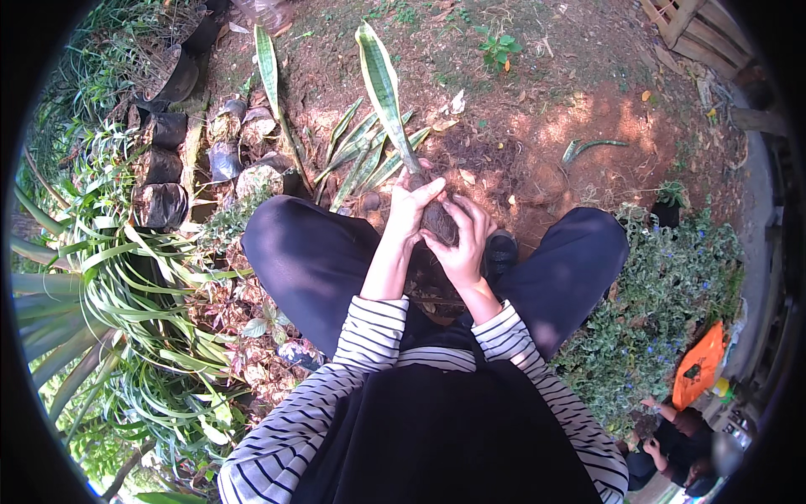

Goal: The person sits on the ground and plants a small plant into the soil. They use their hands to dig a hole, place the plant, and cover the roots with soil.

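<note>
Between my knees I hold a snake plant, its single green leaf with pale edges [382, 84] pointing away from me. My left hand [409, 208] is closed round the base of the leaf. Against the dark, fibrous root ball [439, 222] below it, my right hand [467, 239] curls its fingers, gripping it from the right side. The hands partly hide the root ball and the leaf base. Several cut snake plant leaves [361, 151] lie on the soil just beyond my left hand, and one longer leaf [268, 71] lies farther left.
Black planting bags [164, 204] stand in rows at the left beside strappy green plants [143, 294]. A short leaf piece [579, 149] lies on the soil at right. Low bushy plants [672, 269] grow by my right knee; an orange bag [698, 365] and another person [676, 449] are at lower right.
</note>
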The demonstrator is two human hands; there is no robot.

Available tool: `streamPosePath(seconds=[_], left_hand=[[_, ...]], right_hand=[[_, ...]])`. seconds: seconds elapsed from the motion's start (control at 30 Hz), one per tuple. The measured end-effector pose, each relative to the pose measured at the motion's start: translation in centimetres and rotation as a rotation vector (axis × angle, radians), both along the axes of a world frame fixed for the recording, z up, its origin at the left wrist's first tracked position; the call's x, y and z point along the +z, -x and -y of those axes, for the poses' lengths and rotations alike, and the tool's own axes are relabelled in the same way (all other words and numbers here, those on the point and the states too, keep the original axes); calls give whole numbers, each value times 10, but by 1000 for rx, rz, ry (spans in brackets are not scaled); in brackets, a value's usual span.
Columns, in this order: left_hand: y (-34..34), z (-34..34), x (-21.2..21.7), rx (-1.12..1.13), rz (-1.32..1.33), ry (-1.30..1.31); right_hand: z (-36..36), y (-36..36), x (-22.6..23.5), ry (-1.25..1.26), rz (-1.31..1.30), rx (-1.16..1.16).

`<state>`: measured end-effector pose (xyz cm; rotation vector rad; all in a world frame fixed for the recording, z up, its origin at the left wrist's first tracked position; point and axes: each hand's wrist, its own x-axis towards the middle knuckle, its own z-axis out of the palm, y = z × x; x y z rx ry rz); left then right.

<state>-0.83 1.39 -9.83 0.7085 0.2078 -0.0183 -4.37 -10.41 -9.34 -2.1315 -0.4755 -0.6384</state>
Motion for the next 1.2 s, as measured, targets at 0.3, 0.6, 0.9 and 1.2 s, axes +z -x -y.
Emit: streamPosePath(seconds=[0.3, 0.6, 0.9, 1.2], left_hand=[[0, -6, 16, 22, 226, 65], [5, -9, 1, 167, -50, 28], [1, -3, 36, 200, 253, -65], [-4, -10, 18, 480, -108, -306]], right_hand=[[-3, -1, 14, -503, -278, 139], [-8, 4, 5, -172, -247, 96], [-2, -29, -2, -995, -877, 359], [57, -138, -116, -112, -726, -65]])
